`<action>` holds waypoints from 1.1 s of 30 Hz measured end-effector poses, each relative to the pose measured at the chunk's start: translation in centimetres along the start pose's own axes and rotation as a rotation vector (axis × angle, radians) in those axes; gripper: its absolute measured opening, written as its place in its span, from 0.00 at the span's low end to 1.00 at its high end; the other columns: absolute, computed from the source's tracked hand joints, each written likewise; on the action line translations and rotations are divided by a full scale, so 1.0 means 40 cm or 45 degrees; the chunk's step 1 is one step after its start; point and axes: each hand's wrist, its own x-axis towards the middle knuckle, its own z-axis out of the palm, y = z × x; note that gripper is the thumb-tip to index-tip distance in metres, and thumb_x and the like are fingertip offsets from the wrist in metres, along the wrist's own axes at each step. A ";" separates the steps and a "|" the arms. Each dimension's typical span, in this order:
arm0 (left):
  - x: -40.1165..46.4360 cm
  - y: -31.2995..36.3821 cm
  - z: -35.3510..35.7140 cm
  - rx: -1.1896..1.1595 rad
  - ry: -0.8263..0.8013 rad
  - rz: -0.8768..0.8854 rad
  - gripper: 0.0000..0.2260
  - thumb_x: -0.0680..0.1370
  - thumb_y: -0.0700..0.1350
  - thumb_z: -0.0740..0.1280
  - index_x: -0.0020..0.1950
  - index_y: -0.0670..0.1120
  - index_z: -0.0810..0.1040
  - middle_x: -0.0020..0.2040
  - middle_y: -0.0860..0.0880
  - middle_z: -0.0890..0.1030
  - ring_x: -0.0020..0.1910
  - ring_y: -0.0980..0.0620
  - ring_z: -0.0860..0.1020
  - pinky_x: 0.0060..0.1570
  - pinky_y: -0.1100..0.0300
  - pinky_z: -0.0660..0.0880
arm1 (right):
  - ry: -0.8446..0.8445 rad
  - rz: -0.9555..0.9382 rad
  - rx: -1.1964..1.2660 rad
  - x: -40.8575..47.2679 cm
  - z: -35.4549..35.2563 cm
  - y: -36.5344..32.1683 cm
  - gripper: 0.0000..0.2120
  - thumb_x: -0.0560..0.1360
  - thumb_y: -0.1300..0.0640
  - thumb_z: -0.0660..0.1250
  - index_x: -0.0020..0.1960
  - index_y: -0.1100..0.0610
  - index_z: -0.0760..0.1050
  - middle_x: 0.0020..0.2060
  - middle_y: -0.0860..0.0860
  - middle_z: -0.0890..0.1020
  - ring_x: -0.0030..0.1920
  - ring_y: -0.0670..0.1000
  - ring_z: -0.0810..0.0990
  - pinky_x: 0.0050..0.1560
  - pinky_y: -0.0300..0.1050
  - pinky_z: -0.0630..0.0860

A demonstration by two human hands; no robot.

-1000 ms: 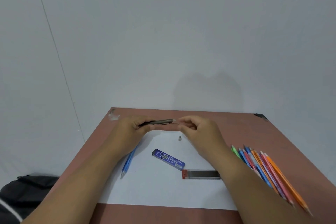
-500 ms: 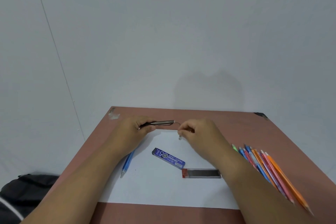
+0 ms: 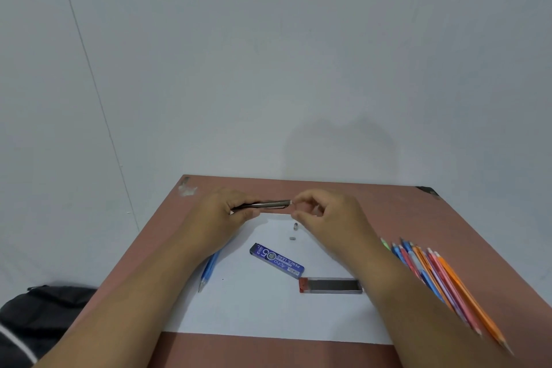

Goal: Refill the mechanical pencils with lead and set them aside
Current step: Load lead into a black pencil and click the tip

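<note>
In the head view, the left hand [image 3: 222, 212] is wrapped around the barrel of a dark mechanical pencil [image 3: 265, 204], holding it level above the far part of the desk [image 3: 388, 206], its open back end pointing toward the right hand [image 3: 325, 216]. The right hand's thumb and forefinger are pinched narrow just at that end; whether they hold a lead or a small part cannot be told, as anything there is too fine to see.

Two tiny pieces, one a small cap [image 3: 296, 226] and the other a short grey bit [image 3: 292, 238], lie on the white paper [image 3: 268, 314] just below the hands, so this pencil looks opened up and mid-refill. The blue lead case [image 3: 277, 260] and a dark lead tube with a red end [image 3: 330, 285] lie nearby on the sheet.

A blue mechanical pencil [image 3: 209, 270] lies on the paper's left edge, partly under the left forearm, probably one already set aside. A bunch of coloured pencils [image 3: 442, 281] lies on the right, seemingly waiting their turn. By that reading most of the work remains: finish loading this one, refit its pieces, then go through the bunch.
</note>
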 end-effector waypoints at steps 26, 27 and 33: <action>-0.001 -0.015 0.007 0.206 0.067 -0.048 0.08 0.77 0.56 0.72 0.56 0.61 0.84 0.52 0.66 0.80 0.59 0.62 0.72 0.57 0.66 0.67 | -0.051 0.178 -0.273 0.034 0.030 0.083 0.07 0.79 0.54 0.71 0.56 0.51 0.85 0.47 0.46 0.75 0.49 0.49 0.76 0.43 0.34 0.67; -0.002 -0.013 0.007 0.207 0.072 -0.046 0.08 0.77 0.55 0.72 0.55 0.61 0.84 0.52 0.66 0.80 0.59 0.63 0.72 0.57 0.67 0.67 | -0.076 0.182 -0.292 0.034 0.030 0.081 0.08 0.79 0.54 0.71 0.56 0.51 0.85 0.48 0.47 0.75 0.50 0.49 0.76 0.45 0.37 0.67; -0.005 -0.006 0.003 0.178 0.065 -0.092 0.06 0.78 0.53 0.71 0.54 0.62 0.84 0.51 0.65 0.80 0.58 0.64 0.72 0.57 0.66 0.68 | -0.103 0.160 -0.338 0.029 0.028 0.074 0.09 0.80 0.53 0.69 0.58 0.49 0.84 0.52 0.49 0.76 0.55 0.50 0.76 0.53 0.40 0.68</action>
